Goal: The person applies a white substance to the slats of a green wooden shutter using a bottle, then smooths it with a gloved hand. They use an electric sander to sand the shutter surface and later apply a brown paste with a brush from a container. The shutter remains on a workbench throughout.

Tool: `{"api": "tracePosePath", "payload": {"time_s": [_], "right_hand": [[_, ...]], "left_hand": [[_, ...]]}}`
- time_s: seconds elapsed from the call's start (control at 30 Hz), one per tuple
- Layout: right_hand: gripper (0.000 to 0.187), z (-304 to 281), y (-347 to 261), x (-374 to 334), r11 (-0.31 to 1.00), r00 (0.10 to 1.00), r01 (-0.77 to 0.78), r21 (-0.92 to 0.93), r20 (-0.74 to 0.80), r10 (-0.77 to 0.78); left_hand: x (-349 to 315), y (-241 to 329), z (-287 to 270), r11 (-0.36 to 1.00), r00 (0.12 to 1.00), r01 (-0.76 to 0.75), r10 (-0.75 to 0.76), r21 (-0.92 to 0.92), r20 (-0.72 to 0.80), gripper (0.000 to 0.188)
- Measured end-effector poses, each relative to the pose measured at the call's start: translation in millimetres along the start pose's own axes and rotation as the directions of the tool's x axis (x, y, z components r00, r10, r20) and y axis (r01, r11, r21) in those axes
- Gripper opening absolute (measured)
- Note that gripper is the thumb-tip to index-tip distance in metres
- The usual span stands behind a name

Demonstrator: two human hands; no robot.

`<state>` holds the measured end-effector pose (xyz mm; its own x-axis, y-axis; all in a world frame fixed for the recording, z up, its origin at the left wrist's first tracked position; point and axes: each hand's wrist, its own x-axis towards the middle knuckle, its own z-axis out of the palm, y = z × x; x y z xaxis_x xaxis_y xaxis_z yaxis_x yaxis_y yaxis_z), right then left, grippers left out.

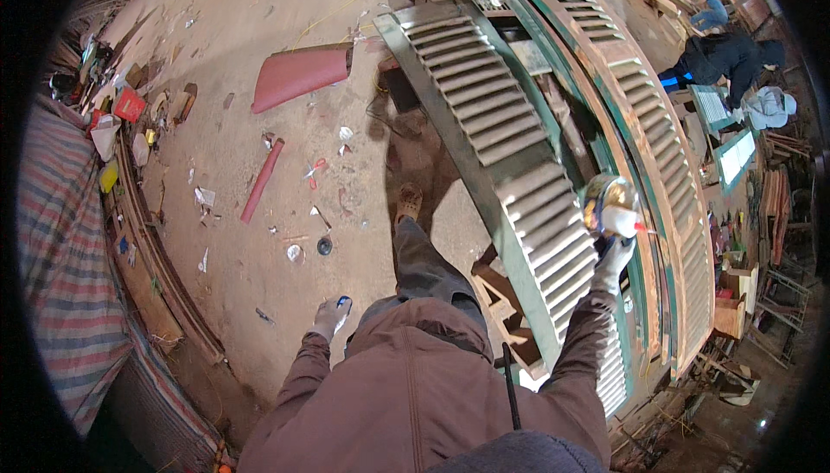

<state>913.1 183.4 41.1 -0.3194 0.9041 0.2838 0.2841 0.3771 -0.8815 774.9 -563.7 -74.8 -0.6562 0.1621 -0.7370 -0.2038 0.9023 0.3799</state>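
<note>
A white container (619,221) with a red tip is held in the gloved right hand (613,264), whose fingers appear to be closed about its near end; beside it, above the slats, a round gold-and-dark tin (609,195) is seen, though whether it is gripped too cannot be told. The gloved left hand (329,316) hangs low at the person's left side, well apart from the work; nothing is plainly seen in it, and whether its fingers are spread or curled cannot be told. The near louvred panel (524,176) lies in front and to the right, raised off the floor, with another louvred panel (664,131) beyond it. On the near panel, the frame and cross rail are coloured green and both banks of slats are in place, so its assembly is judged to be well advanced. Its slats look paler than the frame, and the far panel's frame shows bare-looking wood; by that, finishing is judged to be left undone. Whether anything from the container has been applied cannot be made out. Green louvred pieces (735,160) are also seen near a co-worker (724,62) at the far right.
</note>
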Motion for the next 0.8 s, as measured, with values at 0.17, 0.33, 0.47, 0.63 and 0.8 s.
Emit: {"api": "tracePosePath", "payload": {"time_s": [0.17, 0.33, 0.47, 0.63, 0.8], "right_hand": [[0.04, 187.6, -54.7, 116.7, 0.852, 0.969, -0.244, 0.463, 0.14, 0.201], [0.045, 114.5, -10.7, 401.4, 0.845, 0.994, 0.066, -0.531, -0.039, -0.102], [0.042, 299.7, -12.4, 327.0, 0.962, 0.948, -0.268, -0.053, -0.19, 0.254], [0.062, 265.2, -63.6, 374.8, 0.99, 0.97, -0.048, -0.131, -0.242, 0.015], [0.097, 332.0, -193.5, 260.9, 0.868, 0.796, -0.484, -0.11, -0.468, 0.385]], "left_hand": [[42.2, 15.3, -101.5, 0.99, 0.959, 0.018, 0.023, 0.142, -0.281, 0.057], [172.9, 117.1, -179.9, 0.99, 0.974, -0.11, 0.088, -0.092, -0.211, 0.05], [127.7, 108.3, -274.3, 0.997, 0.877, 0.053, -0.074, -0.056, -0.474, 0.056], [208.2, 189.6, -332.5, 0.98, 0.903, -0.043, -0.046, -0.196, -0.428, 0.056], [302.6, 340.7, -446.3, 0.934, 0.861, -0.305, 0.188, -0.183, -0.473, 0.055]]}}
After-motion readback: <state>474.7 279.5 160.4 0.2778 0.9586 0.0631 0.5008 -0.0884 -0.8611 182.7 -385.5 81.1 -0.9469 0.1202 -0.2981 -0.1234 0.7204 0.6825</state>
